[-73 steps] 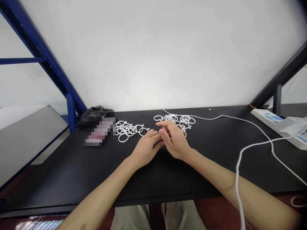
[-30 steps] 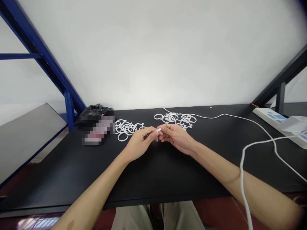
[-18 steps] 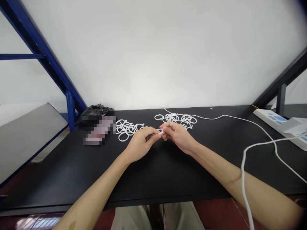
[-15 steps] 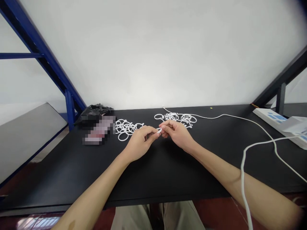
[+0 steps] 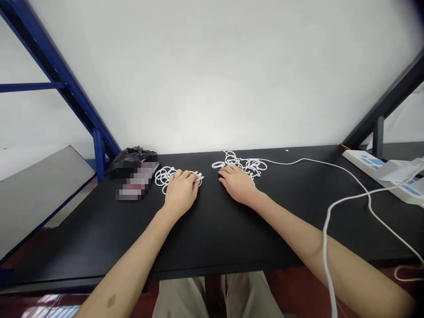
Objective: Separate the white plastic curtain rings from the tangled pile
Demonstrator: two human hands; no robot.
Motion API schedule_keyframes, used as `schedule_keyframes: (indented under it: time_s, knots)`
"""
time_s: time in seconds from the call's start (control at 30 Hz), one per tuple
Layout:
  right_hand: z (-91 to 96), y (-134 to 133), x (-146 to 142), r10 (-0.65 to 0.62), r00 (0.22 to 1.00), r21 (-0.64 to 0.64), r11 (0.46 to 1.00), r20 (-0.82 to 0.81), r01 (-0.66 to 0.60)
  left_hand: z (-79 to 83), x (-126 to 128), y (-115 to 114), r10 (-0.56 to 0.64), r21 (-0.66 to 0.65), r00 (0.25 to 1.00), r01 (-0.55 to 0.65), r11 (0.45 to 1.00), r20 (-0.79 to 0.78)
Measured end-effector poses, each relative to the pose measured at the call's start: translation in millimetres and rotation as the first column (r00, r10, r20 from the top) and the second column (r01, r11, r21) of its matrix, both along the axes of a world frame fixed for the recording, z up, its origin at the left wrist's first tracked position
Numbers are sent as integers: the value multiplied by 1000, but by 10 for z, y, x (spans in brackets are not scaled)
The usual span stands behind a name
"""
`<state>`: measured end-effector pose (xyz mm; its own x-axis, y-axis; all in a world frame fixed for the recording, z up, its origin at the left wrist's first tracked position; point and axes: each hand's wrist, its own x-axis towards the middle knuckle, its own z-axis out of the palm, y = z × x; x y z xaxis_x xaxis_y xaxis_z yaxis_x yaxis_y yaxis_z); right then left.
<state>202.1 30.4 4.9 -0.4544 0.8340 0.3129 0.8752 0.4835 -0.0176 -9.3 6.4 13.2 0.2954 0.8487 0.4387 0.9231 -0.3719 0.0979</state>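
Note:
My left hand (image 5: 181,187) rests over the left pile of white rings (image 5: 161,177), which look like plastic rings with small knobbed ends. Its fingers are a little apart and partly cover the pile. A piece of white ring shows beside the index finger and thumb; I see no clear grip on it. At the near side of the right pile of white rings (image 5: 256,164) lies my right hand (image 5: 236,182), its fingers stretched out and low to the table. A single white ring (image 5: 217,165) sits just beyond its fingertips.
Left of the rings are a blurred-out flat item (image 5: 137,181) and a black plastic bag (image 5: 134,153). A white cable (image 5: 308,160) runs across the black table (image 5: 212,234) and over my right forearm. A white-and-blue box (image 5: 374,164) with papers is at right.
My hands, which were together on a small white piece at the centre, have separated. The left has moved to the left pile, the right down to the right pile.

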Motion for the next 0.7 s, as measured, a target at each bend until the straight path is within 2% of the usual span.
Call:
schedule_keyframes:
  time_s: [0.2,0.3,0.4,0.5,0.7]
  knots:
    - [71,-56,-40,-83,997,36,996,-5,83,-11,-15,9,40,7,999,-39,999,-18]
    - [63,-59,-56,-134,990,109,985,-35,137,-12,-20,16,51,12,998,-51,999,-29]
    - [10,-30,-50,-57,998,150,987,-25,60,-23,-22,26,53,18,998,-52,998,-36]
    - [-53,12,-27,25,999,71,997,31,-28,-35,-24,32,41,18,999,-41,999,-33]
    - [-40,18,-20,22,999,33,999,27,-23,-45,-33,29,42,3,999,-42,999,-35]
